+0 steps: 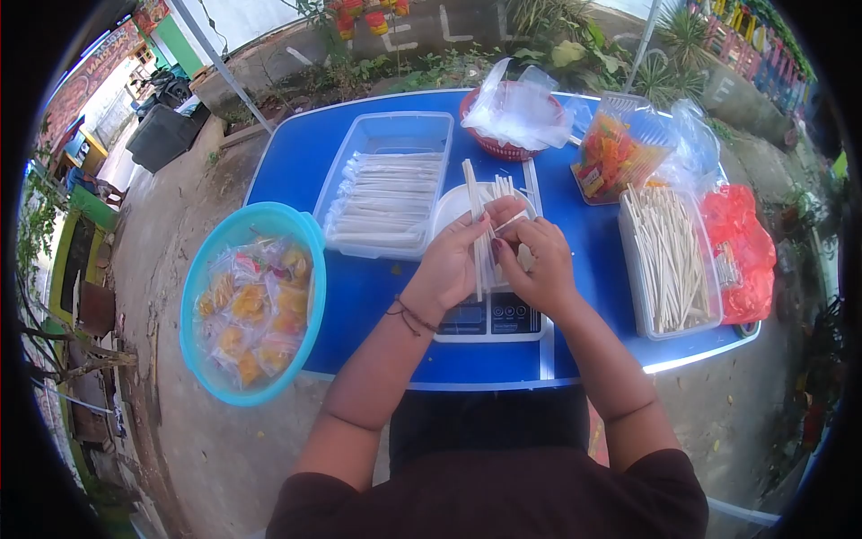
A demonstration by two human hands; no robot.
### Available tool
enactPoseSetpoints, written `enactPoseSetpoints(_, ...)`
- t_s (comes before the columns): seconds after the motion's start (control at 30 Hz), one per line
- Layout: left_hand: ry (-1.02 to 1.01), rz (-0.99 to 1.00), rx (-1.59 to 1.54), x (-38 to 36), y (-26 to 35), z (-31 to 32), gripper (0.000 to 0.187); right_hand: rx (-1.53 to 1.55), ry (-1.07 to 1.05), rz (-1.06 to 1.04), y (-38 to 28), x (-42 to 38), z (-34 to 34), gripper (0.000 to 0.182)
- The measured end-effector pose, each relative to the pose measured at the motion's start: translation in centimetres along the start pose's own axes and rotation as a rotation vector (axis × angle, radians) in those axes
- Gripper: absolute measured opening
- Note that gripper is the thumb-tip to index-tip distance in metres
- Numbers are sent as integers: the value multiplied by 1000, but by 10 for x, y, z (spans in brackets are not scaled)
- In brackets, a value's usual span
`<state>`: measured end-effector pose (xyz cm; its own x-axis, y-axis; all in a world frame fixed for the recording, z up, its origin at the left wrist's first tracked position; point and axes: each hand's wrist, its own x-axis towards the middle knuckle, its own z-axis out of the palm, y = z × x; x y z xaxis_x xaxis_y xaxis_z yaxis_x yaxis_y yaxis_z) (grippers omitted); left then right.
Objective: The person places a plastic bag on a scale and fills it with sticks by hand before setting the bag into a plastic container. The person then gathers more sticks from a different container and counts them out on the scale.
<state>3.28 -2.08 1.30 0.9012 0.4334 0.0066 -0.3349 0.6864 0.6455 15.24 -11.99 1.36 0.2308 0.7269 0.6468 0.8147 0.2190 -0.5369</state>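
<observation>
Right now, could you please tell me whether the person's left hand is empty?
No, the left hand holds several thin pale sticks above the white scale.

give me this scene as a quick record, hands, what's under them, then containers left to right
left hand: holds a bundle of thin pale sticks
right hand: fingers bent beside the bundle, exact grip unclear
under hands: digital scale
surface: blue table
far left: turquoise basin, bagged yellowish contents
left of scale: translucent tub, row of slim pale packets
behind scale: red basket, clear plastic bags
right: clear tub, many loose sticks
far right: red plastic bag
</observation>
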Motion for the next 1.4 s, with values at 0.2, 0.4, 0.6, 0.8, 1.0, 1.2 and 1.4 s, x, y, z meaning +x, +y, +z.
enactPoseSetpoints(0.2, 94, 74, 25, 0, 2, -1, 41, -34, 91, 34, 5, -1, -4, 8)
enactPoseSetpoints(0.4, 183, 188, -68, 4, 2, -14, 37, -96, 169, 58, 4, 2, -8, 13)
enactPoseSetpoints(0.6, 194, 208, -85, 4, 2, -17, 37, -141, 162, 89, 8, 1, -6, 14)
enactPoseSetpoints(0.8, 134, 106, -119, 3, 4, -10, 40, -81, 126, 39, 8, 1, -4, 11)
enactPoseSetpoints(1.0, 65, 47, -49, 1, -1, 0, 43, -61, -13, 25, -1, -3, 2, 8)
enactPoseSetpoints(1.2, -17, 43, 1, 0, -3, 4, 45, 30, -61, 94, -11, -2, -1, 6)
enactPoseSetpoints(1.4, -16, 43, 15, -1, -2, 6, 45, 307, -66, 223, 3, -5, 4, 9)
